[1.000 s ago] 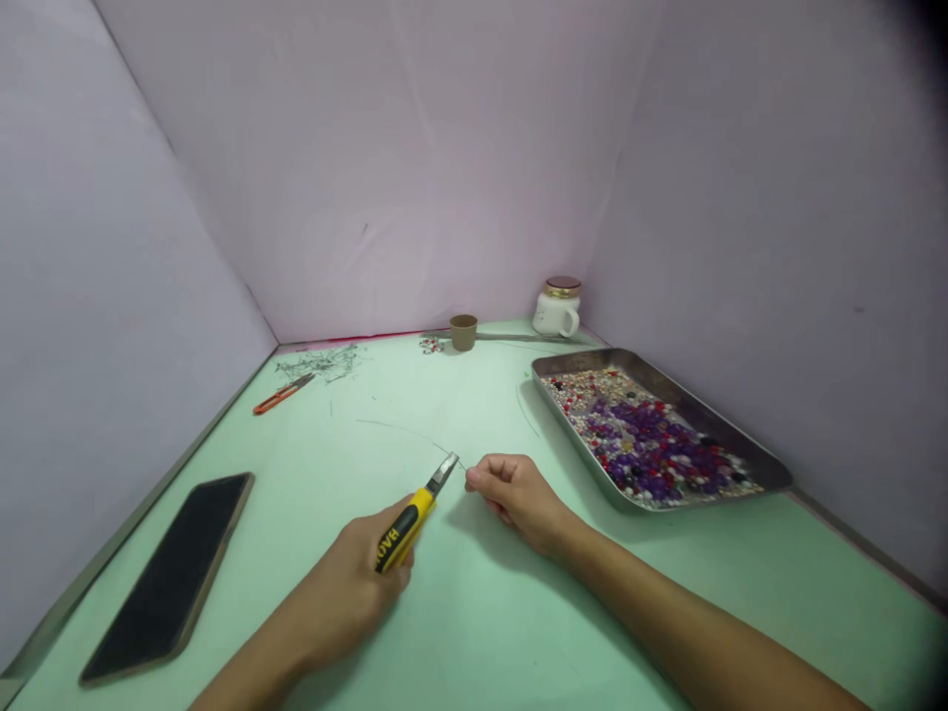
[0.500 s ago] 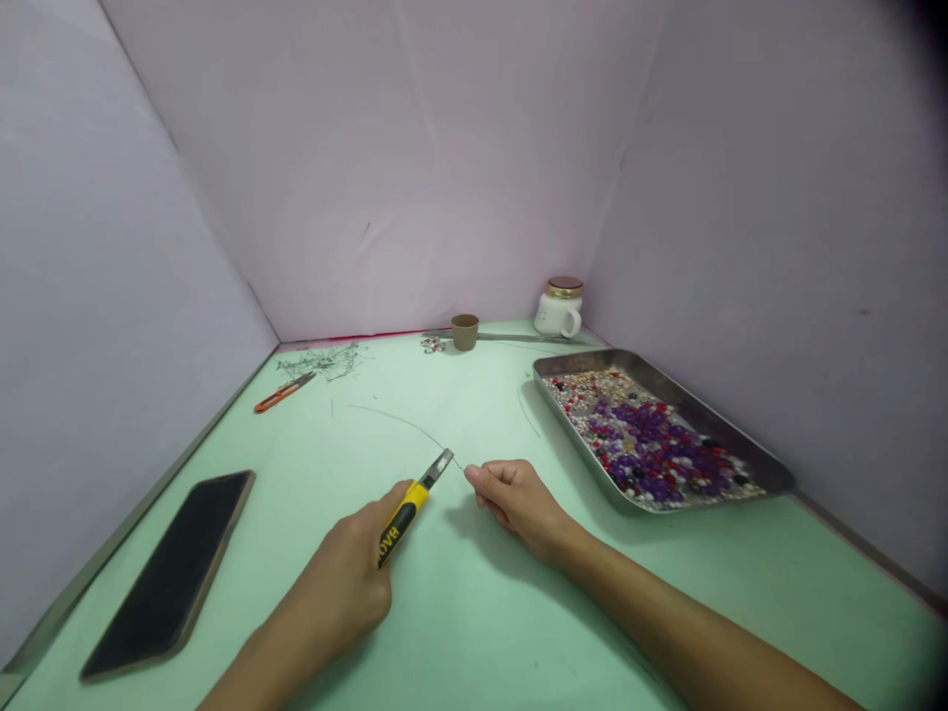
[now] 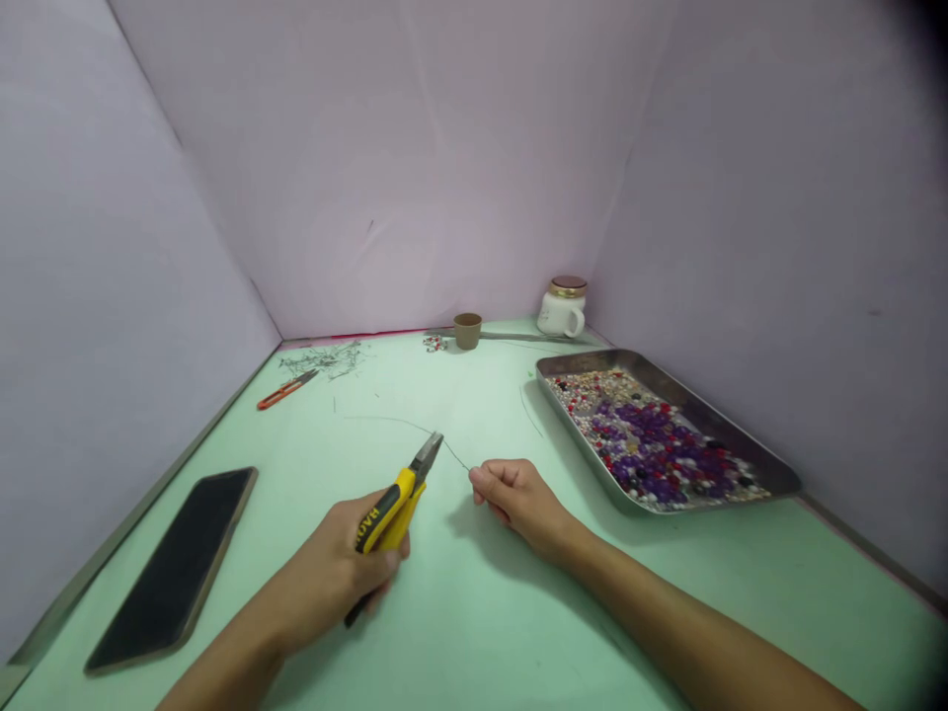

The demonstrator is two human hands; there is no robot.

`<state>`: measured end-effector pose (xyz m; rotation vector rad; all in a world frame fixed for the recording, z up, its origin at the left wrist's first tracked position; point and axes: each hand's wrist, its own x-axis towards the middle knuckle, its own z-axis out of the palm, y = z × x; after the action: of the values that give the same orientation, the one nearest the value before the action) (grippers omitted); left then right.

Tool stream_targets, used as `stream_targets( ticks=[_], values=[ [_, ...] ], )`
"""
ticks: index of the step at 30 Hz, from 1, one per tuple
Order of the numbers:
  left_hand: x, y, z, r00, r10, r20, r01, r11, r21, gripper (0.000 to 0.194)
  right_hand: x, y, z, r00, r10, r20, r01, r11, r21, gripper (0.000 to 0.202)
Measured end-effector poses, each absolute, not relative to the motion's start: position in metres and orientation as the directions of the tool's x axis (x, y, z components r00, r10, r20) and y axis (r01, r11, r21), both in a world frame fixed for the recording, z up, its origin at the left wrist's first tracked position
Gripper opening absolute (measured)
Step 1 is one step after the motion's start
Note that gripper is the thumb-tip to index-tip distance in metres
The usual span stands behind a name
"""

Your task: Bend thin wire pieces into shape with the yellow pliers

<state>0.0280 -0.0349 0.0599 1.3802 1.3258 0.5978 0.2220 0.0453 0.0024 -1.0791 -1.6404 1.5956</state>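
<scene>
My left hand (image 3: 345, 563) is wrapped round a pair of yellow and black pliers (image 3: 400, 504). Their metal jaws (image 3: 428, 457) point up and to the right, at a thin dark wire (image 3: 454, 452). Between finger and thumb, my right hand (image 3: 518, 499) pinches the near end of this wire. Past the jaws the wire runs on to the left, faint above the green tabletop. Whether the jaws are closed on the wire is too small to tell.
A metal tray (image 3: 592, 462) of mixed beads stands at right. A phone (image 3: 174, 568) lies at left. Further back are orange snips (image 3: 287, 389), wire scraps (image 3: 330, 357), a brown cup (image 3: 467, 332), small red and white beads (image 3: 435, 344) and a lidded white mug (image 3: 561, 311).
My left hand has shifted slightly left and turned the pliers, so both handles now show. The jaws are further along the wire from my right hand, which stays nearly still.
</scene>
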Motion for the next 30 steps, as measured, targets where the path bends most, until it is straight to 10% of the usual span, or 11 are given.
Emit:
stream_targets(
  ticks=[6, 10, 18, 26, 30],
  values=[
    [0.022, -0.039, 0.057, 0.423, 0.828, -0.369, -0.115, 0.453, 0.884, 0.033, 0.223, 0.046, 0.000, -0.501, 0.862, -0.078, 0.104, -0.029, -0.994, 0.038],
    [0.024, -0.032, 0.052, 0.219, 0.933, -0.285, 0.431, 0.169, 0.887, 0.012, 0.222, 0.046, -0.001, -0.473, 0.876, -0.094, 0.125, -0.039, -0.991, 0.037],
    [0.032, -0.029, 0.032, -0.107, 0.991, -0.076, 0.982, 0.117, 0.146, 0.078, 0.219, 0.046, 0.001, -0.420, 0.892, -0.170, 0.196, -0.093, -0.976, 0.034],
    [0.028, -0.031, 0.055, 0.236, 0.924, -0.300, 0.478, 0.158, 0.864, 0.011, 0.223, 0.047, 0.002, -0.454, 0.886, -0.092, 0.196, -0.002, -0.981, 0.035],
    [0.026, -0.036, 0.058, 0.434, 0.826, -0.360, -0.071, 0.430, 0.900, 0.027, 0.224, 0.048, 0.004, -0.469, 0.881, -0.067, 0.195, 0.029, -0.980, 0.035]
  ],
)
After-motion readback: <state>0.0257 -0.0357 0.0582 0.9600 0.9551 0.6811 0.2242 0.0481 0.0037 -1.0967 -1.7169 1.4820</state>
